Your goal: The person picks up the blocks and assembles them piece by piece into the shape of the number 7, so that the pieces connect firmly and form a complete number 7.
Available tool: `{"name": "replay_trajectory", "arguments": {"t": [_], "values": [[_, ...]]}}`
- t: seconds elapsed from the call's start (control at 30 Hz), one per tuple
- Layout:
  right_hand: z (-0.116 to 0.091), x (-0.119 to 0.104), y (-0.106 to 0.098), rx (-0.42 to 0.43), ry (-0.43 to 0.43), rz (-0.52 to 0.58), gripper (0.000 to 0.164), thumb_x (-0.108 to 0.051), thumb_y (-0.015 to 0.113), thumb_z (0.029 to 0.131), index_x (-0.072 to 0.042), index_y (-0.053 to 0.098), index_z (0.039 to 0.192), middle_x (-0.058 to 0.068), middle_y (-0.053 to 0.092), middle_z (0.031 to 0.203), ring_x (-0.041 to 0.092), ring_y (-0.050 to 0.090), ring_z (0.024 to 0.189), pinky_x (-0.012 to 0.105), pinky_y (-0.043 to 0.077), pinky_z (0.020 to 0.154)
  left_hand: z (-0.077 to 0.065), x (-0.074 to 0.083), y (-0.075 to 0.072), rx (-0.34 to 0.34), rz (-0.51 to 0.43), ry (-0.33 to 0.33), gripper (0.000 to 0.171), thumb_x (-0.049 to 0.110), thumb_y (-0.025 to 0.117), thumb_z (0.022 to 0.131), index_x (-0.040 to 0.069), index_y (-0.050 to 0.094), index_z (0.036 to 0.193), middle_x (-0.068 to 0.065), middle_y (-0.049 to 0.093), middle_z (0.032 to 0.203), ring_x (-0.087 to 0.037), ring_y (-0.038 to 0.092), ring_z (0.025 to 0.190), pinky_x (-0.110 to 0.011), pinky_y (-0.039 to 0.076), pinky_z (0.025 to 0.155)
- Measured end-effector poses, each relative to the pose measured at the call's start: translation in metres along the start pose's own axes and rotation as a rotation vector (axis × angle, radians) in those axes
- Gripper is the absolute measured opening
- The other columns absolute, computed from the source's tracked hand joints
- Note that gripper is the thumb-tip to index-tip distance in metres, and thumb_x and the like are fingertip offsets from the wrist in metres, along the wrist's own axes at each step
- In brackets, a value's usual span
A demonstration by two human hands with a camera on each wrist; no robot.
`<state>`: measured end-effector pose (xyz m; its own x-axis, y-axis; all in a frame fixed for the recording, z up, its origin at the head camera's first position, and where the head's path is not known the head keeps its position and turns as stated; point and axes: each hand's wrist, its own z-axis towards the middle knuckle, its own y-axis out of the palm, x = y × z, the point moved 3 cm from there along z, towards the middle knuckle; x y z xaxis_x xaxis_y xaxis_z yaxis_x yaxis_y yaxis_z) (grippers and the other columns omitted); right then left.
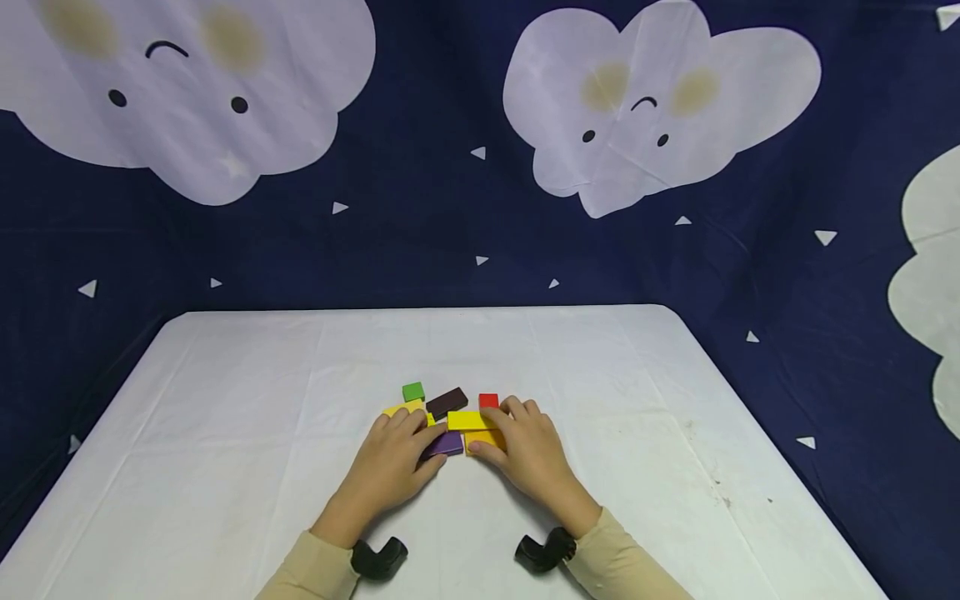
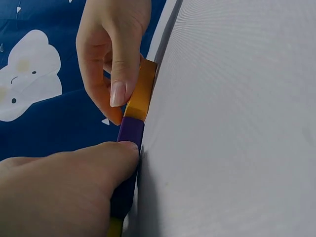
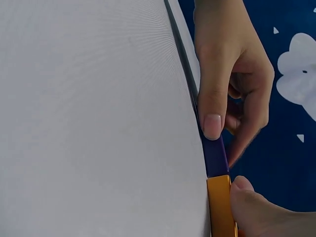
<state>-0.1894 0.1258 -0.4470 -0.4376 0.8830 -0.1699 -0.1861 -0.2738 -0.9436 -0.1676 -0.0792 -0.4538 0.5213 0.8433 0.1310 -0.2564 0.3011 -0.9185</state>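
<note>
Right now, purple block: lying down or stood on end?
Lying down. In the left wrist view, the purple block runs lengthwise along the white tabletop, the left hand touching it.

High head view; wrist views share purple block (image 2: 132,129).

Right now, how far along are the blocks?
Done, it seems: the purple block and orange block sit end to end. In hand: the left hand holds the purple one, the right hand touches the orange one. Probably left: the green block, dark brown block and red block, behind them.
</note>
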Motion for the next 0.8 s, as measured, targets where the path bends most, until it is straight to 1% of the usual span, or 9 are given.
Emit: {"name": "replay_trajectory", "arguments": {"t": [0.1,0.27,0.47,0.53,0.63,0.73,0.8], "values": [[-0.0005,0.0013,-0.0006,-0.002,-0.005,0.019,0.058,-0.061,0.066,0.085,-0.02,0.067,0.125,0.001,0.059,0.106,0.019,0.048,0.087,0.032,0.039,0.072,0.0001,-0.001,-0.0008,0.016,-0.003,-0.001,0.039,0.044,0.07,0.088,0.021,0.073,0.119,0.004,0.051,0.088,-0.015,0.042,0.081,-0.033,0.034,0.076],[-0.001,0.0036,-0.0008,-0.015,-0.017,0.042,0.058,-0.061,0.067,0.085,-0.019,0.069,0.124,0.0,0.058,0.104,0.016,0.047,0.085,0.03,0.039,0.071,-0.0001,-0.0009,-0.0017,0.037,-0.009,0.005,0.035,0.044,0.072,0.086,0.022,0.075,0.113,0.006,0.048,0.085,-0.014,0.04,0.08,-0.031,0.033,0.074],[-0.0013,0.0062,0.001,-0.024,-0.027,0.046,0.058,-0.061,0.067,0.084,-0.019,0.069,0.124,-0.004,0.056,0.097,0.011,0.041,0.078,0.024,0.033,0.066,-0.0008,0.0001,-0.0016,0.064,-0.009,0.018,0.032,0.044,0.073,0.084,0.019,0.074,0.104,0.005,0.056,0.09,-0.014,0.043,0.082,-0.032,0.036,0.075],[-0.0019,0.0066,0.0016,-0.024,-0.029,0.047,0.058,-0.06,0.068,0.083,-0.019,0.069,0.123,-0.005,0.055,0.092,0.01,0.039,0.075,0.023,0.031,0.063,-0.0009,0.0006,-0.0009,0.071,-0.001,0.027,0.033,0.044,0.073,0.084,0.019,0.073,0.106,0.005,0.058,0.09,-0.014,0.044,0.082,-0.032,0.037,0.075],[-0.0028,0.0067,0.0016,-0.031,-0.027,0.049,0.057,-0.06,0.068,0.084,-0.019,0.069,0.124,-0.007,0.053,0.088,0.009,0.037,0.072,0.022,0.029,0.06,-0.0006,0.0014,0.0007,0.067,0.013,0.037,0.036,0.043,0.072,0.085,0.022,0.071,0.114,0.006,0.058,0.09,-0.014,0.044,0.081,-0.032,0.036,0.073],[-0.0033,0.0068,0.0015,-0.033,-0.023,0.052,0.058,-0.06,0.068,0.083,-0.018,0.069,0.123,-0.007,0.054,0.088,0.009,0.038,0.071,0.022,0.029,0.058,-0.0006,0.0021,0.0026,0.043,0.025,0.035,0.039,0.044,0.07,0.086,0.026,0.07,0.121,0.007,0.056,0.088,-0.013,0.042,0.079,-0.03,0.033,0.071],[-0.0033,0.0067,0.0008,-0.033,-0.019,0.059,0.058,-0.06,0.068,0.083,-0.017,0.069,0.123,-0.006,0.055,0.089,0.009,0.04,0.071,0.022,0.03,0.058,-0.0006,0.0024,0.0036,0.024,0.022,0.029,0.039,0.043,0.068,0.087,0.028,0.069,0.123,0.007,0.054,0.086,-0.013,0.04,0.079,-0.029,0.031,0.071]]}}
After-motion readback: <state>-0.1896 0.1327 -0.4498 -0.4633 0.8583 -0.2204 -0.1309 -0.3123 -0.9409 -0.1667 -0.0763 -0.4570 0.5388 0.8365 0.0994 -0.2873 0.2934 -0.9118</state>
